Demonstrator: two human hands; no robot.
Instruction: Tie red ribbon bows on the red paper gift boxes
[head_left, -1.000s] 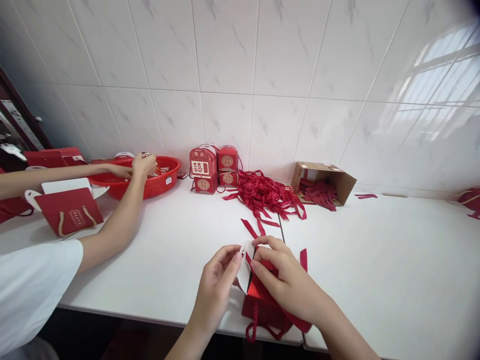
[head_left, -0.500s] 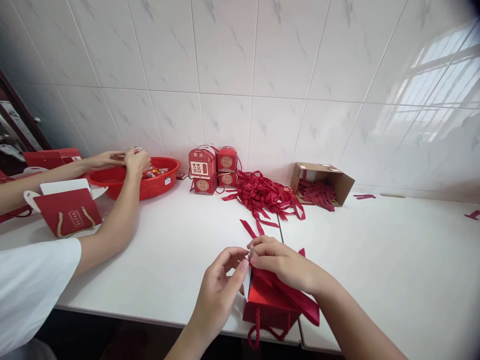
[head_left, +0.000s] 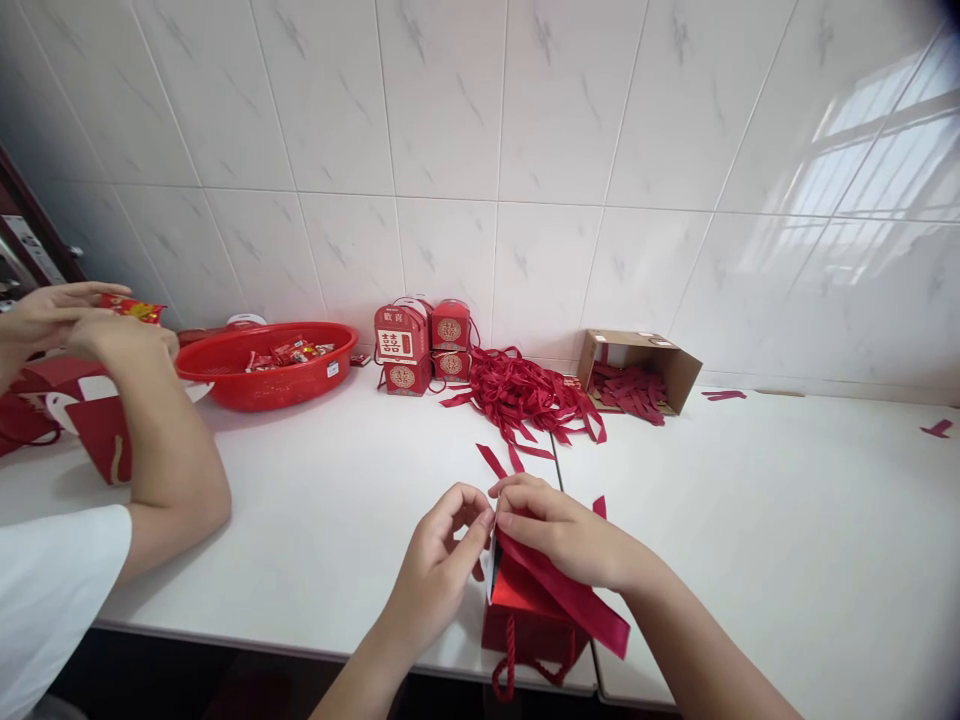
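Note:
A red gift box [head_left: 536, 630] with a twisted red cord handle stands at the table's front edge, under my hands. My left hand [head_left: 442, 550] pinches the upright white-backed flap at the box's top left, thumb against fingertips. My right hand [head_left: 559, 525] closes its fingers at the same flap from the other side, with a wide red ribbon [head_left: 592, 610] running out beneath it over the box top. What lies between the right fingertips is mostly hidden.
A red basin [head_left: 300, 385] of wrapped sweets, stacked red boxes [head_left: 403, 345], a heap of red ribbons [head_left: 521, 390] and a cardboard box [head_left: 679, 375] stand along the wall. Another person's arms [head_left: 169, 450] hold a red packet [head_left: 135, 308] at left.
The other person's hands have moved left from the basin and now hold a red packet over the bags. My own hands stay at the flap with only a slight shift.

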